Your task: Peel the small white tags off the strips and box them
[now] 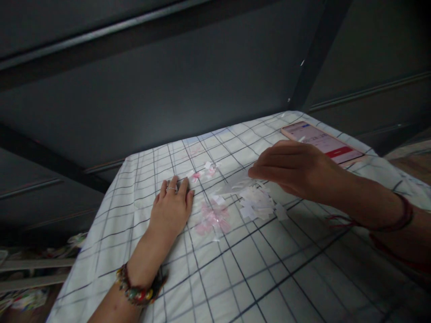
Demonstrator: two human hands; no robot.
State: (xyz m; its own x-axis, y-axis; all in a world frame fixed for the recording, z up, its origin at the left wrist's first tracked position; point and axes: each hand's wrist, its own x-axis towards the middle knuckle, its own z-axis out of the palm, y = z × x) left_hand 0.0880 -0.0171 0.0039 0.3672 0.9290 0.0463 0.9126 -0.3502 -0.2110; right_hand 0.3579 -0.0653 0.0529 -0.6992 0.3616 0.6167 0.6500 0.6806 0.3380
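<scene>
My left hand (171, 204) lies palm down on the checked cloth, fingers stretched out. Just right of it is a pink flower-shaped piece (213, 218) with clear film around it. My right hand (289, 168) is closed in a pinch above a heap of small white slips (257, 202). A translucent strip of film (237, 180) reaches from its fingertips down toward the cloth. A small white tip (302, 139) shows above the knuckles; whether the hand holds it I cannot tell. Small pink and white bits (204, 172) lie beyond my left fingertips.
A phone (325, 141) with a lit screen lies at the table's far right, beyond my right hand. The white cloth with dark grid lines (215, 278) covers the table. Dark panels (161, 94) stand along the back edge. A pale rack (33, 271) is low at left.
</scene>
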